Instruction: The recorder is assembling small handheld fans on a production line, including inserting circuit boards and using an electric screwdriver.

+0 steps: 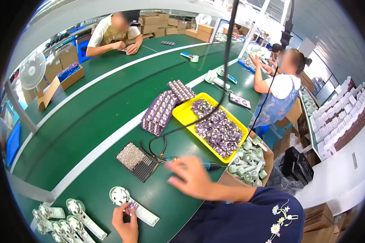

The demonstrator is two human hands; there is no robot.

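Near the lower edge, a pale green handheld fan housing (pixel 147 214) lies on the green table, its round head showing a white fan wheel. My left hand (pixel 125 223) is closed at the housing's middle, thumb and fingertips pinching a small purple circuit board (pixel 132 205). My right hand (pixel 190 178) is over the table's near side, fingers stretched out and apart, with nothing visible in it. Just beyond that hand lies a blue electric screwdriver (pixel 211 165), partly hidden by it. Dark-handled pliers (pixel 154 153) rest beside a black grid tray (pixel 144 169) filled partly with small metal pieces.
A yellow tray (pixel 183 114) holds many purple circuit boards, with stacked purple board panels (pixel 159 112) beside it. Several fan housings (pixel 83 218) lie at lower left. A carton (pixel 267 160) of housings stands right. A black cable hangs across the view. Co-workers sit opposite and at right.
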